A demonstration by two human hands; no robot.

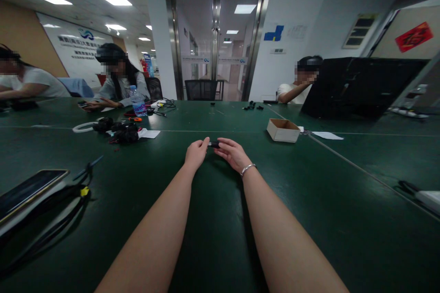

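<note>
A short black rod-like piece with a silver end (214, 144) is held level between my hands, over the green table (220, 210). My left hand (196, 154) is closed on its silver end, thumb on top. From the other side, the fingers of my right hand (235, 153) pinch the black part; a silver bracelet circles that wrist. Fingers cover much of the piece, so its exact kind cannot be made out.
An open cardboard box (283, 131) stands right of my hands. At left are a phone (30, 187), black cables (51, 233), a dark bundle (125, 132) and a water bottle (138, 103). A large black panel (360, 87) stands at right. Several people sit across the table.
</note>
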